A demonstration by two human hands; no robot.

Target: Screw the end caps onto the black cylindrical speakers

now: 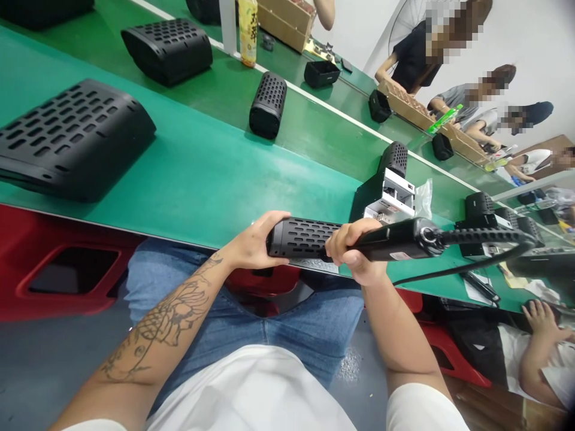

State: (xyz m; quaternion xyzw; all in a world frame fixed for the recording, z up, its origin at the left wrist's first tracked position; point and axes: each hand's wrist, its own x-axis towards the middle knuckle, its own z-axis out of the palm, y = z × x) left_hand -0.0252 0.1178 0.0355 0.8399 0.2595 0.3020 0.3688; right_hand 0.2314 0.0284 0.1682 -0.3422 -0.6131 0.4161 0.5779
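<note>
My left hand [257, 239] grips the left end of a black perforated casing [300, 237], held level over my lap at the near edge of the green conveyor belt [202, 173]. My right hand [354, 251] is wrapped round the handle of a black electric screwdriver [398, 238], which lies sideways with its tip end against the casing. A coiled cable [485, 236] runs from the tool's rear off to the right. The tip itself is hidden behind my fingers.
Several more black perforated casings [74, 140] [168, 48] [268, 105] lie on the belt. A small white and black device [390, 194] stands on it. Red stools [67, 269] sit under the edge. Other people work at the far right, with cardboard trays [408, 105] and a drink bottle [247, 30].
</note>
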